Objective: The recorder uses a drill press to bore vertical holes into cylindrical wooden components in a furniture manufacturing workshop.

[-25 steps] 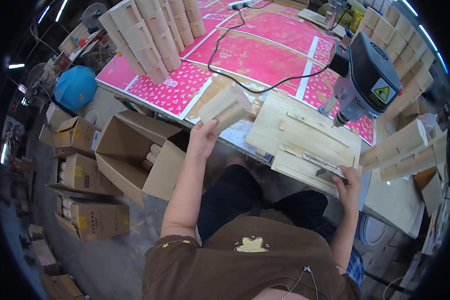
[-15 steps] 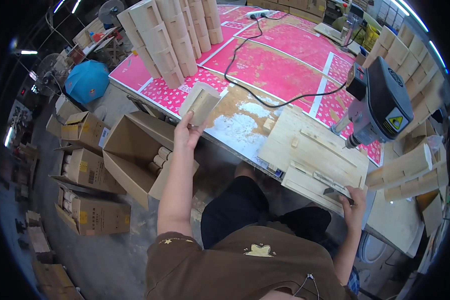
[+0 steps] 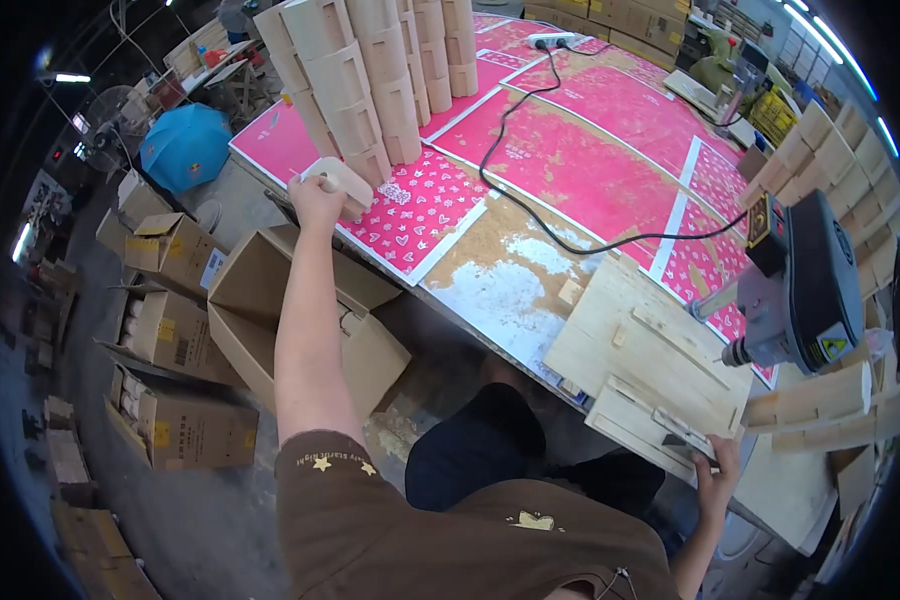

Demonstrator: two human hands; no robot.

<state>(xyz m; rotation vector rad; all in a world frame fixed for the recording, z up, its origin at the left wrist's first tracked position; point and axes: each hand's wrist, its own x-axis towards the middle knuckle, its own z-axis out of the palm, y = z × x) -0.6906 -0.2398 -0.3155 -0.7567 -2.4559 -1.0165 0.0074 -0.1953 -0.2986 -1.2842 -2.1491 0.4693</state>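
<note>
One pale, rounded block [image 3: 346,183] tight in left hand [image 3: 316,204], dark piece [image 3: 676,440] in right hand [image 3: 718,470]

The table covering [image 3: 448,203] is hot pink with white hearts across one panel, the wooden block [image 3: 353,187] pale cream, the umbrella [image 3: 185,147] over there bright blue, the shirt [image 3: 420,530] brown with yellow stars.

Block [image 3: 352,196] and stacks [image 3: 355,125] are pale, matt, smooth-looking wood; the board [image 3: 590,360] is streaked wood. The drill [image 3: 820,275] has a smooth, dark, plastic-looking casing and metal chuck [image 3: 736,353]. Boxes [image 3: 205,430] are matt brown cardboard; the shirt [image 3: 400,535], matt cloth
</note>
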